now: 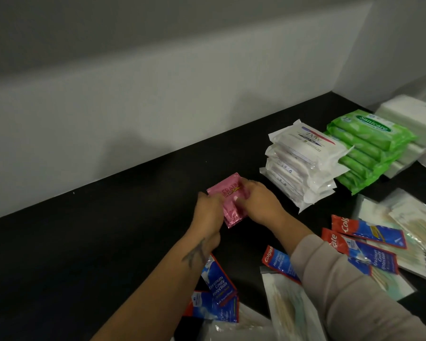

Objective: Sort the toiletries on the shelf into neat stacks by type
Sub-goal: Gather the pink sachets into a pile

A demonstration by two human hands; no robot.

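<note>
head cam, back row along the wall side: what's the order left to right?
Left hand → pink sachets held between both hands → right hand → white Dove stack → green Sanicare wipes stack → white packs at the far right.

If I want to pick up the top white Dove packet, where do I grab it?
Pinch the top white Dove packet by its two long side edges, coming from above. It lies flat atop its stack, with the green wipes stack crowding its right.
</note>
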